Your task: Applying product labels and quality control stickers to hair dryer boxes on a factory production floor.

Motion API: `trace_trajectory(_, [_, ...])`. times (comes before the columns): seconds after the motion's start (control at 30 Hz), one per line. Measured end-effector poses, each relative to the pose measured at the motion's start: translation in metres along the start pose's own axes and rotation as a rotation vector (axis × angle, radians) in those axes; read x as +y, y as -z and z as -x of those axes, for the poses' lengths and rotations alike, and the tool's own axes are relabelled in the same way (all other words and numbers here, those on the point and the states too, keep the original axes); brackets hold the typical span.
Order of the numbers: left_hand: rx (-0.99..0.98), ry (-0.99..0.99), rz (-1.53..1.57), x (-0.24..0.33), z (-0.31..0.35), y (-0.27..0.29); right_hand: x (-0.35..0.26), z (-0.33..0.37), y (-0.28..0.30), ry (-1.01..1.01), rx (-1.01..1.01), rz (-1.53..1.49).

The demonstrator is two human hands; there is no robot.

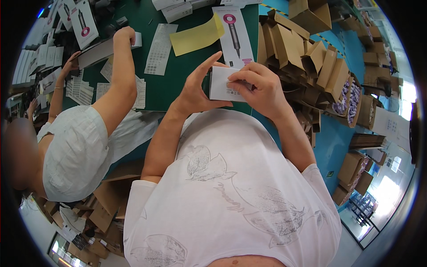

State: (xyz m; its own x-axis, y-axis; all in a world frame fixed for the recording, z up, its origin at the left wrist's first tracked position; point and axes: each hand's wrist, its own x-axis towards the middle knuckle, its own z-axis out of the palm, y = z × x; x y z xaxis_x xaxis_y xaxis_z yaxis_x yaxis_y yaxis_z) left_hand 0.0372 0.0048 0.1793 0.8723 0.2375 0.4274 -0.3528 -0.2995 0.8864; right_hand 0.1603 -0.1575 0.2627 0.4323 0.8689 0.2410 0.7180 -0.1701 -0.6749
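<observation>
A long white box (218,84) lies with its small printed end toward me. Its upper face appears to be the one picturing a grey styling tool with a pink ring. My left hand (195,86) grips the near end from the left, thumb at the top edge and fingers by the bottom edge. On that end face rest the pinched fingers of my right hand (258,84); whatever is between them is hidden. Beyond my left hand, a yellow sheet (191,41) curls against the box. A sheet of small round stickers (160,53) lies left of it.
At my left a co-worker's hand (124,35) handles another white box (95,54) on the green table (153,91). More sticker sheets (80,91) and white boxes (178,10) lie about. Open cardboard cartons (289,49) crowd the table's right side.
</observation>
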Motion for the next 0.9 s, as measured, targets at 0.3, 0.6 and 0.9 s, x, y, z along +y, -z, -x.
trace_trajectory(0.3, [-0.017, 0.022, -0.001, -0.001, -0.001, 0.004, -0.002, 0.015, -0.010, -0.104, 0.181, 0.340])
trace_trajectory(0.6, [0.010, 0.007, 0.002, 0.007, -0.004, -0.005, -0.002, 0.025, -0.020, -0.217, 0.261, 0.395])
trace_trajectory(0.9, [-0.019, -0.019, -0.010, 0.007, -0.003, -0.004, -0.001, 0.020, -0.025, -0.359, 0.164, 0.351])
